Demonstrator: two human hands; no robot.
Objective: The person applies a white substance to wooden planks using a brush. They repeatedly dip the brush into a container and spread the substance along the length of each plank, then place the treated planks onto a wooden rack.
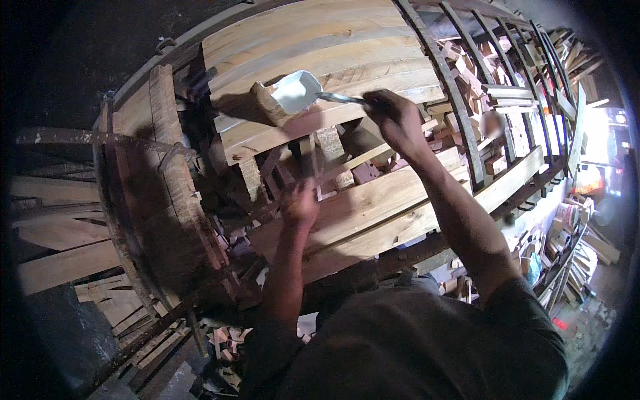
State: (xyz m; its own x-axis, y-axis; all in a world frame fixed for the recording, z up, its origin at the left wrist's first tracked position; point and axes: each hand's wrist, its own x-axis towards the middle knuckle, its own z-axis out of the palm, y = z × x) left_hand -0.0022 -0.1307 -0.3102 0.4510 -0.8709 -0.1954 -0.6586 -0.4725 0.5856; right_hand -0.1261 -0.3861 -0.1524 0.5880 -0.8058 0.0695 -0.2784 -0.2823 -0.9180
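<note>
A cut-open tub (261, 105) with white stuff inside, most likely glue, stands on the wooden boards (313, 40). My right hand (395, 120) is closed round the end of a slim, pale, flat-looking stick-like tool (341, 98). The tool's far end reaches the right rim of the tub; whether it dips into the white stuff cannot be made out. Lower and to the left, my left hand (300, 203) hovers near a narrow upright wood strip (312, 155). Motion blur smears its fingers, so what it touches is unclear.
Long planks (380, 207) lie between me and the boards. Dark metal bars (445, 93) cross the bench on the right, with many wood offcuts (467, 73) among them. A heavy wooden beam (170, 127) stands at left. More planks (63, 233) are stacked beyond it.
</note>
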